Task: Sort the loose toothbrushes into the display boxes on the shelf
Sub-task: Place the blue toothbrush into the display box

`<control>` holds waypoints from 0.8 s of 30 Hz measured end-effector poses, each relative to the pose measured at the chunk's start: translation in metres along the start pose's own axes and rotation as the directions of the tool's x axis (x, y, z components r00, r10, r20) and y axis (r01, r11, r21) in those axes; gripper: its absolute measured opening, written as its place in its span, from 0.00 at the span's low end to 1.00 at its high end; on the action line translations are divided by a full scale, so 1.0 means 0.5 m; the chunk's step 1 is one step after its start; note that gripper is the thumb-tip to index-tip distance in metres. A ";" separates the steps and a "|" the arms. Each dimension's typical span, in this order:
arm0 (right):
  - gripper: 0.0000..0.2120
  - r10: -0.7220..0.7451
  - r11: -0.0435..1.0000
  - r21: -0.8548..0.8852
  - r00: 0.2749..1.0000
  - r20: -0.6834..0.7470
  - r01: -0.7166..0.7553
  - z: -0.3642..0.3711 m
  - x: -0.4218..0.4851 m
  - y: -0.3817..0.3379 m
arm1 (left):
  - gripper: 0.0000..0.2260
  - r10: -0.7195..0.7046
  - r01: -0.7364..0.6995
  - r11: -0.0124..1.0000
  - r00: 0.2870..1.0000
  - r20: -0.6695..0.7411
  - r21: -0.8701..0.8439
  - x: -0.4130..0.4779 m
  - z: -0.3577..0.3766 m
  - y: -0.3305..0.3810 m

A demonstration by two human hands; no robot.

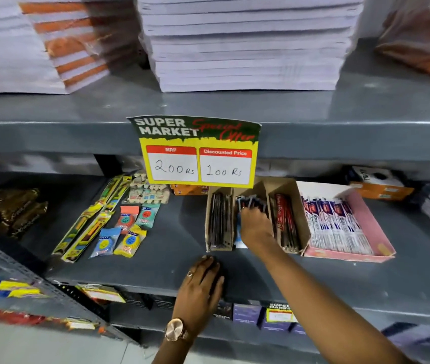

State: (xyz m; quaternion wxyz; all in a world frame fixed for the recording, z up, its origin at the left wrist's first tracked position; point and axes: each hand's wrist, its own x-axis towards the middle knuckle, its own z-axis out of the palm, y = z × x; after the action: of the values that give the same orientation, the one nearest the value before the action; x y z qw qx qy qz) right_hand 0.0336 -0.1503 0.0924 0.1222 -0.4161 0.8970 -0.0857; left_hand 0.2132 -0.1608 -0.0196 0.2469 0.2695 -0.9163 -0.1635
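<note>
A person's right hand (254,227) reaches into the middle cardboard display box (248,195) on the grey shelf (177,240), its grip closed on a bundle of packaged toothbrushes (250,202). Just left of that grip stands a box of dark toothbrushes (218,222); just right, a box of red ones (286,219). The left hand (203,285) rests flat on the shelf edge, grip open, holding nothing.

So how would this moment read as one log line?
right hand: placing toothbrushes in middle box | left hand: flat on shelf edge | pink box: full
</note>
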 end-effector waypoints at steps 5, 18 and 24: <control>0.13 -0.049 0.999 0.010 0.996 -0.070 0.050 -0.003 -0.082 0.036 | 0.14 0.110 -0.111 0.994 0.994 -0.019 -0.018 0.016 -0.004 0.027; 0.18 -0.075 0.997 0.014 0.997 -0.003 0.075 0.058 -0.119 0.122 | 0.12 0.214 -0.311 0.920 0.909 0.359 0.238 0.155 0.057 0.095; 0.19 -0.062 0.994 0.088 0.997 -0.044 0.066 0.049 -0.146 0.148 | 0.16 0.183 -0.256 0.931 0.944 0.275 0.260 0.149 0.069 0.115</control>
State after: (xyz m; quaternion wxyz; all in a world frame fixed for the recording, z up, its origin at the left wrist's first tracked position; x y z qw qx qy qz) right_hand 0.0325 -0.0481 0.0611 0.1196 -0.4369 0.8808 -0.1380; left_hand 0.1162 -0.1518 0.0039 0.1057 0.1758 -0.9783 -0.0297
